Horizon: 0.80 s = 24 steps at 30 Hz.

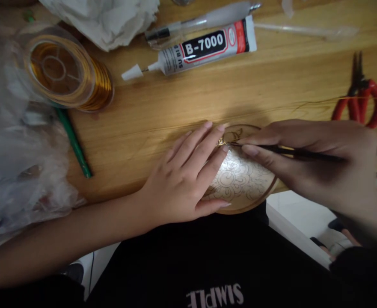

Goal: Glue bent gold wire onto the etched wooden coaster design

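Observation:
A round wooden-edged disc [246, 184] with a flower pattern drawn on its pale face lies at the table's front edge. My left hand [185, 175] rests flat on its left side, fingers stretched out. Close by its fingertips sits a small piece of gold wirework [221, 142]. My right hand [316, 154] comes in from the right, pinching dark, slender tweezers [281, 149]. Their tip touches down near the wirework, between the two hands; whether it grips anything is too small to tell.
A spool of gold wire [101, 85] and a green pen-like stick [74, 141] are on the left beside crumpled plastic [24, 171]. A B-7000 glue tube [207, 45], a clear pen [207, 19] and white tissue [111, 21] lie behind. Red-handled pliers [355, 102] are at right.

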Available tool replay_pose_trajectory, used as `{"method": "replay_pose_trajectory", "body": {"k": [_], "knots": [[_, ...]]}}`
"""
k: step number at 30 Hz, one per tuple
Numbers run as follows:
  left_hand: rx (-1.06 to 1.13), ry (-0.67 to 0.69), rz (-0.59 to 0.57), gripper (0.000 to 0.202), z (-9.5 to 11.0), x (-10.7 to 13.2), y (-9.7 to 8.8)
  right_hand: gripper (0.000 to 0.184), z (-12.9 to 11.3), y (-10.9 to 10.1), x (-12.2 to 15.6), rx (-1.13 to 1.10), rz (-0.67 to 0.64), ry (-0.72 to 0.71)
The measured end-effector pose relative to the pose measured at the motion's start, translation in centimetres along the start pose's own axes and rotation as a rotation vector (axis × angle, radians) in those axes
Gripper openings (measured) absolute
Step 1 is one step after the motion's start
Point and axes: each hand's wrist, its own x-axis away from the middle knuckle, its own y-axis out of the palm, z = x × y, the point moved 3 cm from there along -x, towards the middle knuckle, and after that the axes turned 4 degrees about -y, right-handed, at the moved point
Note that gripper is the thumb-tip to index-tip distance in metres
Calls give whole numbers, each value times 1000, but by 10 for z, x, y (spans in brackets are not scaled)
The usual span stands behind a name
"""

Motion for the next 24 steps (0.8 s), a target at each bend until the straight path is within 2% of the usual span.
{"method": "replay_pose_trajectory", "body": {"k": [2, 6, 9, 17, 21, 24], "knots": [[-7, 2, 4, 74, 0, 0, 0, 16, 2, 2, 4, -18, 21, 44], [-61, 15, 11, 76, 1, 0, 0, 27, 6, 3, 7, -63, 44, -33], [-100, 20, 18, 73, 2, -1, 0, 35, 11, 4, 8, -86, 48, -21], [-155, 19, 40, 65, 2, -1, 1, 36, 15, 4, 9, -97, 26, -13], [-177, 21, 52, 66, 3, 0, 1, 42, 15, 4, 10, -94, 53, -42], [-162, 15, 47, 67, 3, -1, 1, 39, 10, 7, 12, -81, 93, -9]]}}
